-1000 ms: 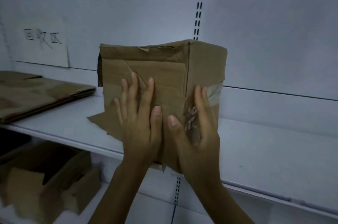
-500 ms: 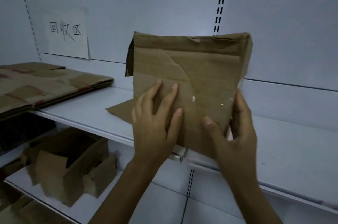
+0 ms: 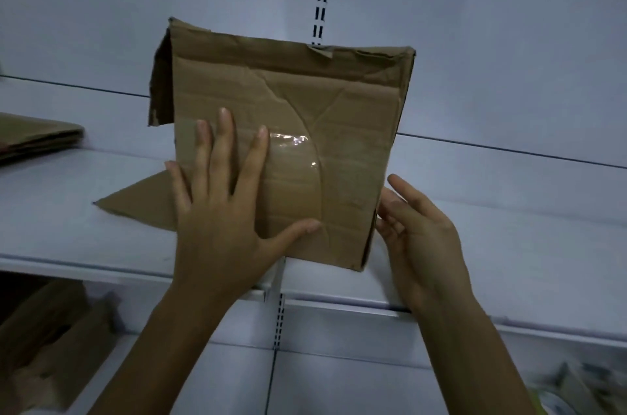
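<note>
Cardboard box (image 3: 339, 129): creased, taped, upright at the front edge of the white shelf (image 3: 509, 245). I log left hand (image 3: 219, 228) pressed flat on its front, fingers straight and spread; right hand (image 3: 424, 234) just beside its right edge, fingers relaxed, gripping nothing.

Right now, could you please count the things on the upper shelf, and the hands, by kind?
Upright brown cardboard box: 1
Stack of flattened brown cardboard: 1
Bare hands: 2, left hand and right hand
Total: 4
</note>
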Tool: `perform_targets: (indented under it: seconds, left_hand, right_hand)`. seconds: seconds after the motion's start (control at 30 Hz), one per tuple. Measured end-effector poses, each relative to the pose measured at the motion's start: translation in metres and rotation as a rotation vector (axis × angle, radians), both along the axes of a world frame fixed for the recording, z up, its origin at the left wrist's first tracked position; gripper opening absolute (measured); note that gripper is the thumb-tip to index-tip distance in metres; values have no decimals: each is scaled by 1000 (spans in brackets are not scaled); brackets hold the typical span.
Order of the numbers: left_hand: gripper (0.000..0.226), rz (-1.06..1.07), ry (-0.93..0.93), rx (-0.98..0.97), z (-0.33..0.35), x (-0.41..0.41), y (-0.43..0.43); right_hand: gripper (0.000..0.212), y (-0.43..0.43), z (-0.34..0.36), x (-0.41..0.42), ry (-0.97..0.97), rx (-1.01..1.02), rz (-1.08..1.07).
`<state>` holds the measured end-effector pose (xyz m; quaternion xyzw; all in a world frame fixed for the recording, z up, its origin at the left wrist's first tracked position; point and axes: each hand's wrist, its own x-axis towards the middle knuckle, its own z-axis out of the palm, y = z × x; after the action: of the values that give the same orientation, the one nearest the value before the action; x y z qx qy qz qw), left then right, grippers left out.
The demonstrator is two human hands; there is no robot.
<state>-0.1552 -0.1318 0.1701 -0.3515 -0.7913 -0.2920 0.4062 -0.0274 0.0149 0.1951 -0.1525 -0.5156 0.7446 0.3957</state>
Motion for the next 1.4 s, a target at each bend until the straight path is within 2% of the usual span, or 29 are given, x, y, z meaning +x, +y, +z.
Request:
perform_targets:
  seconds: [0.13,0.23,0.33,0.43,0.67,0.73,0.9,1.1,1.27,1.4]
  left_hand:
    - [120,16,-126,113,3,12,-4]
    - [130,-97,-210,206,-2,32,-12]
    - [123,-184,-185,235,-8,46,-26]
    - [116,-252,-229,236,-7,40,-47]
    - [108,-369,-323,255,-3,33,-76]
    - [104,-312,-353,312,-1,43,-69]
    - [97,-98,-318,544,0,58,-36]
    - [86,-67,-301,546,-1,53,-29]
    - [87,-62,-299,527,0,53,-28]
    - [88,-26,-266,548,-5,54,-28]
  right_hand:
    - [28,-18,7,-10,24,-103,53]
    - [20,-41,3,-10,2,-84,131]
    - [8,-64,-3,-6,-31,-38,230]
    - [18,-76,-1,-1,-40,-19,355]
    - [13,-91,7,7,10,-234,567]
    - [20,-93,9,4,-4,-265,602]
    - [21,-93,19,3,-50,-282,698]
    - [45,-95,25,5,1,-445,634]
    - [46,-97,28,7,15,-515,591]
    - [55,-102,26,1,-7,-536,648]
